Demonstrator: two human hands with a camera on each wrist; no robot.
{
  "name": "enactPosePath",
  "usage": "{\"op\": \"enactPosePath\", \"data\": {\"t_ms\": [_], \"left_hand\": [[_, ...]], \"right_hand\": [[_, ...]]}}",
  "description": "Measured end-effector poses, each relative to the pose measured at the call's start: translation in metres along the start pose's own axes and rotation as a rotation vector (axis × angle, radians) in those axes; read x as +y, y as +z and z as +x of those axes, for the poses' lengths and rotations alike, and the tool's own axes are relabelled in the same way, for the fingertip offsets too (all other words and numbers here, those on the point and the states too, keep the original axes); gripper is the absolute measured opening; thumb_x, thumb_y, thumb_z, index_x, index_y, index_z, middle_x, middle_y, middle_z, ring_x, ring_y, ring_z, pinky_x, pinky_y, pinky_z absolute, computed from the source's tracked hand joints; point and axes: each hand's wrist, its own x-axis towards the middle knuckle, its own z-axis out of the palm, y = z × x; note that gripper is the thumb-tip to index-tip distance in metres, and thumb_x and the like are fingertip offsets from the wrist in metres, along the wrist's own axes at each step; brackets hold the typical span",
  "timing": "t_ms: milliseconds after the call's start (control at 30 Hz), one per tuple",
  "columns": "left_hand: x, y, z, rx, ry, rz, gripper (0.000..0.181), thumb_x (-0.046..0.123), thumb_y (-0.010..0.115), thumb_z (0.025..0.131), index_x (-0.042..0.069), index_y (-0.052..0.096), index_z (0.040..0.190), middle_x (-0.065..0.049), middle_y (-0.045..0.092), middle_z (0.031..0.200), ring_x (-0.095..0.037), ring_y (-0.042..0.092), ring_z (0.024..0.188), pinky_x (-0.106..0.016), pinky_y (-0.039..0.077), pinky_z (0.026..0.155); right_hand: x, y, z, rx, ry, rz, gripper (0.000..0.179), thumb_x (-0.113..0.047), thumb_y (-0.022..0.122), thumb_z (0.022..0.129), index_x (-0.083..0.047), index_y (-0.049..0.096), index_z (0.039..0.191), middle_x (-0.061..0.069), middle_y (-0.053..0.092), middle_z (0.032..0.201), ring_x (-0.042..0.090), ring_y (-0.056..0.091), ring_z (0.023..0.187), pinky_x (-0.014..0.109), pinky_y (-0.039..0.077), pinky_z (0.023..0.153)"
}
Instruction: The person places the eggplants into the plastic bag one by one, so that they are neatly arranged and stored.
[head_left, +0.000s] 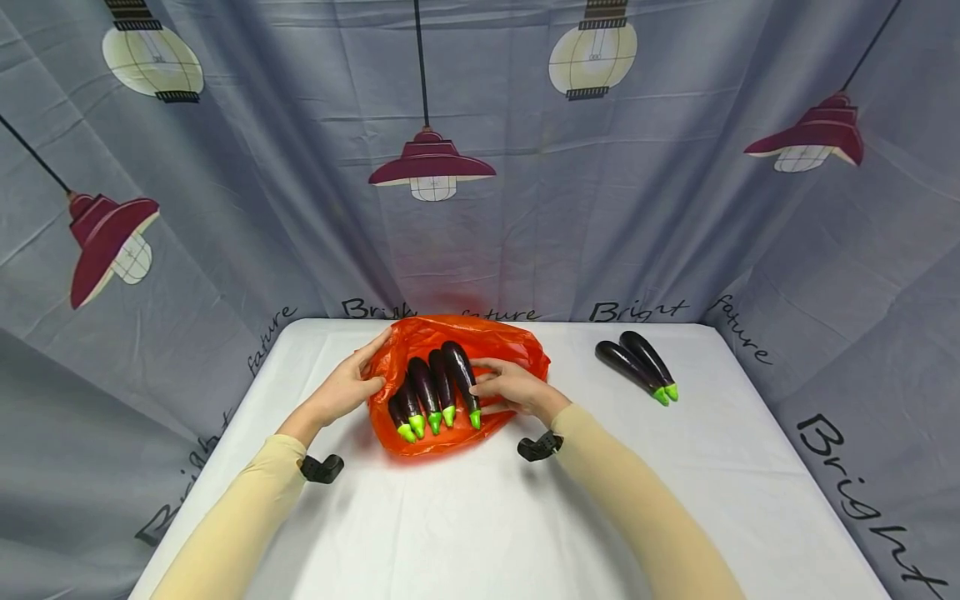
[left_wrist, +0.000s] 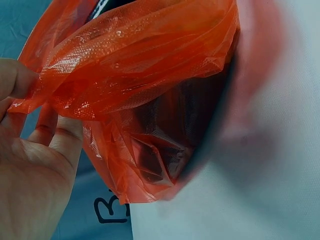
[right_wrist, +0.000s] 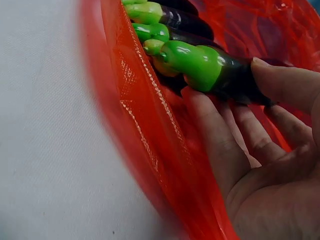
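An orange-red plastic bag (head_left: pixel 517 343) lies spread on the table with its mouth toward me. Inside it several dark eggplants (head_left: pixel 423 385) with bright green stem ends lie side by side. At the bag's left edge, my left hand (head_left: pixel 339 393) pinches the plastic between thumb and fingers; the left wrist view shows the gathered film (left_wrist: pixel 65 92). My right hand (head_left: pixel 517 388) reaches into the mouth from the right and grips the rightmost eggplant (head_left: pixel 459 371). In the right wrist view, thumb and fingers lie around its dark body (right_wrist: pixel 240 80), close beside the others.
Two more eggplants, one in front (head_left: pixel 626 365) and one behind (head_left: pixel 651 357), lie together on the white table (head_left: pixel 450 533) to the right of the bag. A grey curtain (head_left: pixel 480 250) printed with lamps hangs behind the table's far edge.
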Motion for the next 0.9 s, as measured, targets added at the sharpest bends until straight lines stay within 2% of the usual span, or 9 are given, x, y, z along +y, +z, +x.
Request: {"op": "enactPosePath", "data": {"t_ms": [400,533,900], "left_hand": [[0.003,0.000,0.000,0.000,0.000,0.006,0.086,-0.008,0.053,0.094,0.030,0.021,0.165,-0.002,0.025,0.167,-0.024,0.030,0.148,-0.021,0.039,0.104],[0.003,0.001,0.001,-0.001,0.003,-0.005,0.088,-0.009,0.053,0.094,0.030,0.020,0.165,-0.001,0.024,0.168,-0.025,0.031,0.147,-0.020,0.042,0.102],[0.002,0.000,0.003,-0.003,0.020,-0.006,0.088,-0.010,0.053,0.094,0.028,0.020,0.165,-0.001,0.025,0.167,-0.023,0.028,0.149,-0.022,0.037,0.107]], "right_hand": [[0.005,0.008,0.017,0.126,0.013,0.045,0.070,-0.002,0.071,0.094,-0.010,0.040,0.156,0.023,0.059,0.129,0.031,0.070,0.101,0.049,0.058,0.082],[0.008,0.009,0.020,0.163,0.016,0.038,0.074,-0.003,0.073,0.093,-0.008,0.037,0.157,0.022,0.062,0.127,0.030,0.071,0.099,0.047,0.059,0.080],[0.009,0.016,0.026,0.230,0.013,-0.028,0.072,-0.005,0.073,0.093,-0.007,0.040,0.156,0.019,0.066,0.122,0.028,0.071,0.095,0.045,0.059,0.078]]}}
